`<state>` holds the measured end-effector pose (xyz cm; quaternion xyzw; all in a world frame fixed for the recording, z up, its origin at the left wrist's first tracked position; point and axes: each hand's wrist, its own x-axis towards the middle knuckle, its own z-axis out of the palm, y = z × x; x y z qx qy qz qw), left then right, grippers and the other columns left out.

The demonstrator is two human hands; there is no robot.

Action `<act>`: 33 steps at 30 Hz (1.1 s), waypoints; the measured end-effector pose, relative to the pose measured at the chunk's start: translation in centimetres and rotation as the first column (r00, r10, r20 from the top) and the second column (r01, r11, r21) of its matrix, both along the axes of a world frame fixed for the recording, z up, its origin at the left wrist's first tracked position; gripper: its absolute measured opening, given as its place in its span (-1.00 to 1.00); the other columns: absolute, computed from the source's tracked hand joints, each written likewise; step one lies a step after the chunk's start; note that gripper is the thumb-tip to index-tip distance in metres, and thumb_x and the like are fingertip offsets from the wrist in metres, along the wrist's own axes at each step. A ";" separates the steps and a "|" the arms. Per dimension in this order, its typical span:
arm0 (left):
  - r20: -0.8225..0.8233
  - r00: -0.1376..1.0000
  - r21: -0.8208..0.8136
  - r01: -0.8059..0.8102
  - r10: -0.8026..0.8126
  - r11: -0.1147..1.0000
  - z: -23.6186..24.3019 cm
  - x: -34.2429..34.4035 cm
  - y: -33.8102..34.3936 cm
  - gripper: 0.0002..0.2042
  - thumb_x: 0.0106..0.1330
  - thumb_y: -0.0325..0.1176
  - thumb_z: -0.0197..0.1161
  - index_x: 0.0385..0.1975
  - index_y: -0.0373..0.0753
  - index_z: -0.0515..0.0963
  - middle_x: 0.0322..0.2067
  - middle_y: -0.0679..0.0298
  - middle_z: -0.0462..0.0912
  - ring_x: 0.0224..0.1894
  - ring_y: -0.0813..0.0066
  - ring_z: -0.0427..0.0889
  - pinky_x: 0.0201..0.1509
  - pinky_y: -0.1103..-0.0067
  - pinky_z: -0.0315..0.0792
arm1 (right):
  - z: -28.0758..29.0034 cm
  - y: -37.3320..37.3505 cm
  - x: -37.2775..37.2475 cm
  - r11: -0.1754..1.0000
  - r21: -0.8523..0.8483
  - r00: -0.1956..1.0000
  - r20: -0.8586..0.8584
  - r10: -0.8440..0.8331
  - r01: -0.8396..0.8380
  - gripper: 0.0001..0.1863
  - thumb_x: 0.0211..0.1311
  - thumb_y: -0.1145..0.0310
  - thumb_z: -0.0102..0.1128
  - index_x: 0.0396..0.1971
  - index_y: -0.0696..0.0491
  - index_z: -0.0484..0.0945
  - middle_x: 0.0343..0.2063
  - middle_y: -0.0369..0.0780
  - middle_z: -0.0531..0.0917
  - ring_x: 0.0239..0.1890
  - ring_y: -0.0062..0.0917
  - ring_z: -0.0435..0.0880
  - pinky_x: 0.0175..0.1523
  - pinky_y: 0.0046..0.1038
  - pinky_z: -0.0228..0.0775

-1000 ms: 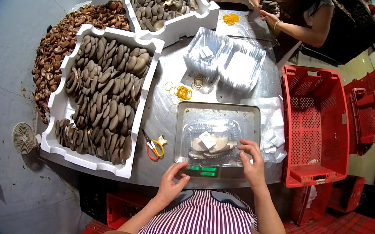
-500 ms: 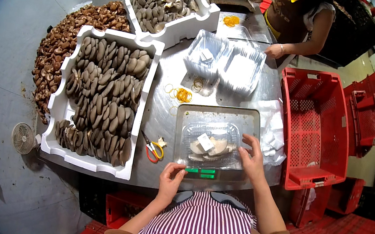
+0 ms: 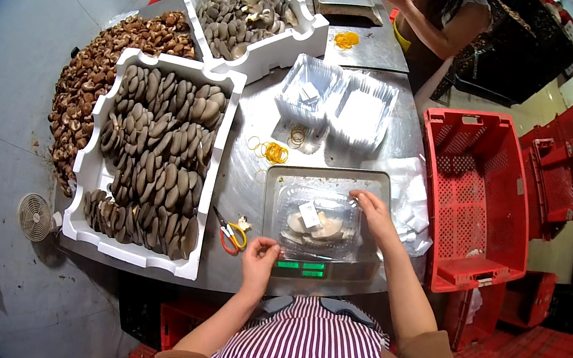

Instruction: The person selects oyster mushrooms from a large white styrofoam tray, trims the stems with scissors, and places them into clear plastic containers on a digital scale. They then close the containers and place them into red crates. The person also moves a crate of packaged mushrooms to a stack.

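Observation:
A clear plastic container (image 3: 290,205) holding pale mushroom pieces (image 3: 327,231) and a white label (image 3: 309,214) lies on the metal pan (image 3: 280,168) of a scale. At its far right corner is my right hand (image 3: 374,216), thumb and fingertips closed on the edge. My left hand (image 3: 259,264) is by the near left corner, beside the green-lit display (image 3: 301,266). Its thumb and forefinger are pinched together; whatever is between them is too small to make out. Scissors (image 3: 231,234) with red and yellow handles lie left of the scale, near a mushroom scrap (image 3: 244,224).
White foam boxes (image 3: 233,97) of grey mushrooms stand left, beside a brown mushroom heap (image 3: 86,79). Beyond the scale are rubber bands (image 3: 274,153) and stacked clear trays (image 3: 361,112). A red crate (image 3: 476,200) and plastic bags (image 3: 411,190) sit right. Co-workers (image 3: 443,24) stand opposite.
My right hand has moved left and away from me, from open beside the container to closed at its far corner. The left hand has shifted slightly. A co-worker's arm at far right has lifted.

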<state>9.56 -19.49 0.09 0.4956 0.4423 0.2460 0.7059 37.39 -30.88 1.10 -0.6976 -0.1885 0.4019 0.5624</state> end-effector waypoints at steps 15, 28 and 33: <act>-0.033 0.988 0.214 0.157 -0.153 0.964 -1.1 9.6 11.9 -0.92 0.25 -0.53 0.17 -0.31 -0.28 0.58 -0.39 0.36 0.63 -0.34 0.66 0.54 -0.24 0.69 0.41 | -0.9 -5.2 -10.4 0.982 0.012 0.980 0.072 -0.187 0.186 -0.78 0.27 0.47 0.21 -0.10 0.10 0.51 -0.25 -0.32 0.63 -0.21 -0.67 0.58 -0.11 -0.59 0.42; 0.155 0.967 0.139 0.180 -0.201 0.974 -1.5 10.7 11.8 -0.92 0.26 -0.57 0.20 -0.29 -0.31 0.58 -0.32 0.33 0.66 -0.23 0.61 0.64 -0.09 0.66 0.49 | 0.8 -5.4 -12.5 0.997 -0.058 0.996 0.072 -0.049 0.054 -0.78 0.27 0.56 0.16 -0.11 0.15 0.43 -0.24 -0.29 0.58 -0.18 -0.65 0.56 -0.06 -0.57 0.42; 0.157 0.969 0.136 0.171 -0.192 0.976 -1.3 10.6 11.5 -0.92 0.28 -0.58 0.19 -0.28 -0.32 0.58 -0.30 0.32 0.66 -0.20 0.59 0.64 -0.06 0.65 0.49 | 0.0 -5.6 -12.4 0.996 -0.012 0.995 0.059 -0.083 0.084 -0.81 0.27 0.51 0.16 -0.14 0.14 0.46 -0.35 -0.31 0.58 -0.33 -0.70 0.54 -0.23 -0.62 0.39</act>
